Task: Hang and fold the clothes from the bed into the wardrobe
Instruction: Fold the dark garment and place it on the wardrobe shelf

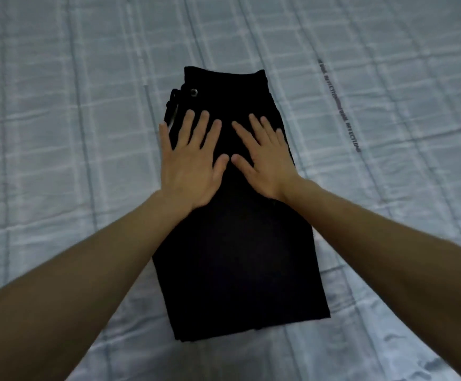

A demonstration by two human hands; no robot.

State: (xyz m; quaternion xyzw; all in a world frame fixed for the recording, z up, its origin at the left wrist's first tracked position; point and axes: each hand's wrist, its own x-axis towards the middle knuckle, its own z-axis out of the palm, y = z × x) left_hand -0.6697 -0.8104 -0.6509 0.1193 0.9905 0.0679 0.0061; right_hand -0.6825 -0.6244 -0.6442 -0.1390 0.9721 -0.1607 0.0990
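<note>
A pair of black shorts (237,259) lies folded lengthwise on the bed, its waistband at the far end with a metal eyelet and a drawstring at its left edge. My left hand (189,166) lies flat on the upper left part of the shorts, fingers spread and straight. Beside it, my right hand (265,158) presses flat on the upper right part, also with fingers spread. The two thumbs nearly touch in the middle. Neither hand grips the cloth.
The bed (59,133) is covered with a pale blue checked sheet that fills the whole view. A line of small dark printed text (339,105) runs across the sheet to the right of the shorts.
</note>
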